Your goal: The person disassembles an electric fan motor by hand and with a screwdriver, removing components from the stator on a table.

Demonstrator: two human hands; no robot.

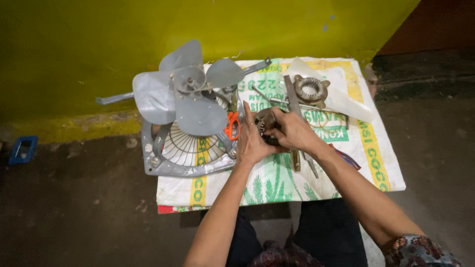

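Note:
My left hand and my right hand meet over a woven plastic sack, both closed around a small dark round motor part. Only a bit of that part shows between my fingers. Just left of my hands stands a grey exhaust fan with several blades, mounted on its square grille frame. Orange-handled pliers lie between the fan and my left hand.
The sack, white with green and yellow print, covers the dark floor. A round metal motor housing, long metal tools and a clear plastic bag lie behind my hands. A yellow wall rises behind; a blue object sits far left.

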